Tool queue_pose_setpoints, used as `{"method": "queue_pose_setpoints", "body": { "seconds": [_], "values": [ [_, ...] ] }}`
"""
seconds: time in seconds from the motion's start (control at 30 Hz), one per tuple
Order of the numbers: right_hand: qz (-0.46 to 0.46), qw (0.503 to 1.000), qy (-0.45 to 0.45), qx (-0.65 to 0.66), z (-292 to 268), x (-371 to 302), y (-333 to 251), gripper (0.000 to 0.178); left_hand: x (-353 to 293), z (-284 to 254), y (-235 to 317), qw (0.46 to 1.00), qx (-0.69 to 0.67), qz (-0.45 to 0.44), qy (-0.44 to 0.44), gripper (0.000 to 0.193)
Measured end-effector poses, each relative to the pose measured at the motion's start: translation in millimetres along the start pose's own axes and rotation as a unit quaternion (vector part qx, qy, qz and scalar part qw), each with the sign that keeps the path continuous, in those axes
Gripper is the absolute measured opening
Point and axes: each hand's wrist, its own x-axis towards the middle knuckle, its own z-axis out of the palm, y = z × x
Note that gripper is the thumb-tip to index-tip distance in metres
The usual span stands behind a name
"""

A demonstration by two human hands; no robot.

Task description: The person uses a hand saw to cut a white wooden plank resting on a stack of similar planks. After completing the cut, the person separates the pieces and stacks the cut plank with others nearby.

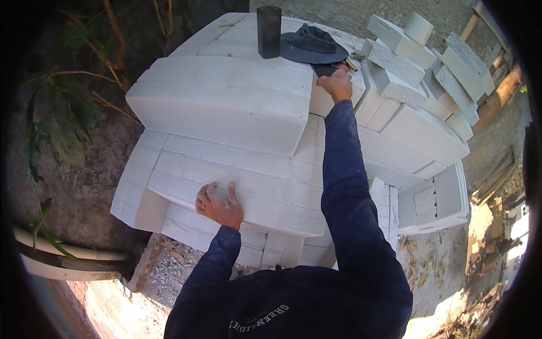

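Observation:
My left hand [220, 204] rests on the long white blocks [248, 195] of the lower step, fingers spread and bent, holding nothing. My right arm stretches far forward. At its end my right hand [337, 86] is closed at the edge of the upper blocks, beside a dark flat item [323, 70] and a small reddish thing. Its fingertips are hidden, so what they grip cannot be made out. Just beyond lies a dark brimmed hat [314, 44], with a thin yellow object [351, 65] at its right. A tall black block-shaped object [269, 32] stands left of the hat.
The white blocks form a stepped stack, with a higher tier [220, 101] in front of me. Loose cut blocks [398, 59] pile up at the far right. Leafy branches [62, 121] hang at the left, above a pale pipe [73, 250]. Rubble [172, 268] lies below the stack.

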Motion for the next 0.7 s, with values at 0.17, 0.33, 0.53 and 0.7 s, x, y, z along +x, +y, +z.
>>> {"method": "queue_pose_setpoints", "body": {
  "seconds": [0.17,0.33,0.53,0.7],
  "values": [
    [-0.030,0.995,0.088,0.041,-0.4,-37.5,33.2,0.079,0.4,1.2,-6.9,1.000,0.003,0.014,0.014,0.040],
    [-0.083,0.944,0.207,0.242,-29.2,-147.1,106.0,0.073,-3.3,5.2,1.2,0.999,0.037,-0.017,-0.007,0.043],
    [-0.147,0.834,0.302,0.438,-53.8,-289.4,181.7,0.081,-4.8,10.4,-9.4,0.992,0.117,-0.025,-0.037,0.062],
    [-0.120,0.850,0.389,0.335,-128.6,-422.1,212.6,0.082,1.5,25.8,-38.8,0.987,0.147,-0.028,-0.054,0.071]
  ]
}}
